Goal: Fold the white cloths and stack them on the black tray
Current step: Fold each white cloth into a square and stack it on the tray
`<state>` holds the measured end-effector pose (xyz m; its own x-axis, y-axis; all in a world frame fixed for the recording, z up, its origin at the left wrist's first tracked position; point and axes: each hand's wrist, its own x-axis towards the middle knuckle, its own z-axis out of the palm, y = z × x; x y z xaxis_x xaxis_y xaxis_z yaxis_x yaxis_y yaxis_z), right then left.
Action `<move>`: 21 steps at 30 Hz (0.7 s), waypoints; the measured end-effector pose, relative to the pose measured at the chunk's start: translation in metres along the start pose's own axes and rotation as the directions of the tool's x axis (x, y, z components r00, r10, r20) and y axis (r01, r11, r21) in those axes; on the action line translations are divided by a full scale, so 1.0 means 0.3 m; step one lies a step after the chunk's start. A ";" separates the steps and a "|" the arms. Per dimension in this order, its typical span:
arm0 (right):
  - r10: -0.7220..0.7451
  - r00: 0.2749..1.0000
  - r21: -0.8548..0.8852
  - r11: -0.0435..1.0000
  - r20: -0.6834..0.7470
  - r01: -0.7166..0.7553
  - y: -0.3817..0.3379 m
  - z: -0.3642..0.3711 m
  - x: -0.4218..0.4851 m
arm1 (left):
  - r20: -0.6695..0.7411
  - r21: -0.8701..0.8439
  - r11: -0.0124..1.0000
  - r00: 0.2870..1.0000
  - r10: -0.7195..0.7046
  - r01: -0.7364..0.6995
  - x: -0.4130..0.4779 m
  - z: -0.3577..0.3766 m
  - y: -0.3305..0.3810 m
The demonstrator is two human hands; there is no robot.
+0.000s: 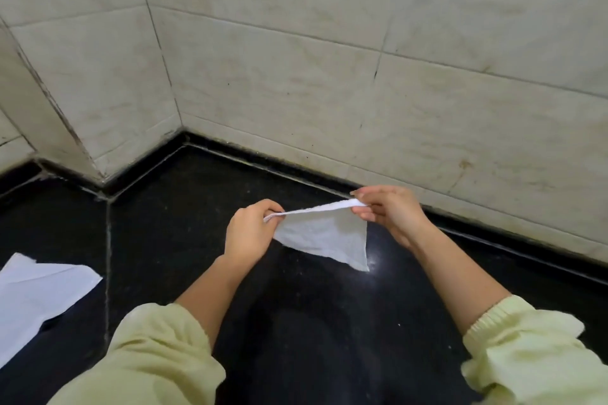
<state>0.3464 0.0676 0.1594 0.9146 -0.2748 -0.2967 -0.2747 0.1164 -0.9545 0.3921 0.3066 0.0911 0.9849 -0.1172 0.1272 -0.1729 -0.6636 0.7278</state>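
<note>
We hold a small white cloth (325,237) up in the air, above the black stone top (184,240). Our left hand (250,233) pinches one end of its top edge. Our right hand (388,214) pinches the other end, with the fingers curled on it. The cloth hangs down between our hands. Another white cloth (42,289) lies flat on the stone, far off to the left. Behind is a tiled wall (296,76).

Two cloths, two hands

A held cloth (324,233) hangs between left hand (250,233) and right hand (391,214); the second cloth (36,289) lies well left of it.
</note>
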 end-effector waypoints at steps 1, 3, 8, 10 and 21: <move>0.013 1.000 0.029 0.999 -0.020 -0.012 0.006 -0.049 -0.022 | 0.015 -0.002 1.000 0.999 0.031 -0.031 -0.017 0.006 0.028; 0.039 0.998 0.088 0.996 -0.058 -0.034 0.019 -0.142 -0.058 | 0.043 0.018 0.997 0.996 0.075 -0.076 -0.045 0.018 0.082; 0.071 0.989 0.145 0.988 -0.128 -0.052 0.034 -0.330 -0.130 | 0.122 0.051 0.989 0.984 0.131 -0.138 -0.083 0.075 0.212; 0.076 0.986 0.148 0.987 -0.148 -0.054 0.040 -0.374 -0.137 | 0.133 0.071 0.988 0.983 0.129 -0.139 -0.083 0.094 0.242; 0.107 0.986 0.286 0.956 -0.131 -0.066 0.076 -0.596 -0.134 | 0.110 -0.096 0.980 0.977 0.182 -0.172 -0.053 0.255 0.357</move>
<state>0.2503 -0.0893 0.1442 0.8332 -0.3832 -0.3986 -0.2379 0.4022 -0.8841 0.3580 0.1809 0.1154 0.9308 -0.3164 0.1831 -0.3389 -0.5593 0.7565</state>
